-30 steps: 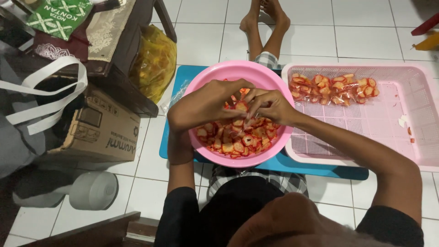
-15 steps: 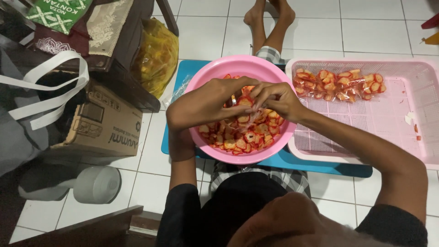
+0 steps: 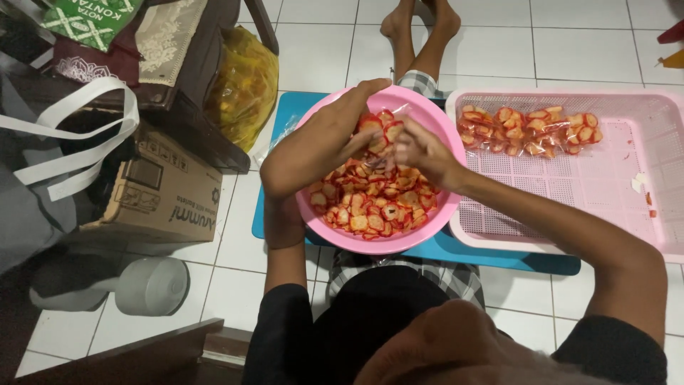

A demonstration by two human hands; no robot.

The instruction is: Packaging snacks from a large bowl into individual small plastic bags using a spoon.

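A round pink bowl [image 3: 434,232] holds many red-rimmed orange cracker slices [image 3: 370,207]. Both my hands hover over its far half. My left hand [image 3: 331,139] curls around a small clear bag of crackers [image 3: 379,127], gripping it from the left. On the right, my right hand [image 3: 422,151] pinches the same bag with its fingertips. The bag is lifted just above the loose crackers, and my fingers partly hide it.
A pink mesh tray [image 3: 613,207] to the right has filled cracker packets [image 3: 531,130] along its far side. Bowl and tray rest on a blue mat [image 3: 470,253]. A cardboard box [image 3: 160,196], a yellow plastic bag [image 3: 246,89] and a white jar [image 3: 151,286] stand left.
My hands have lifted slightly toward the bowl's far rim with the small bag between them. The view has shifted a little.
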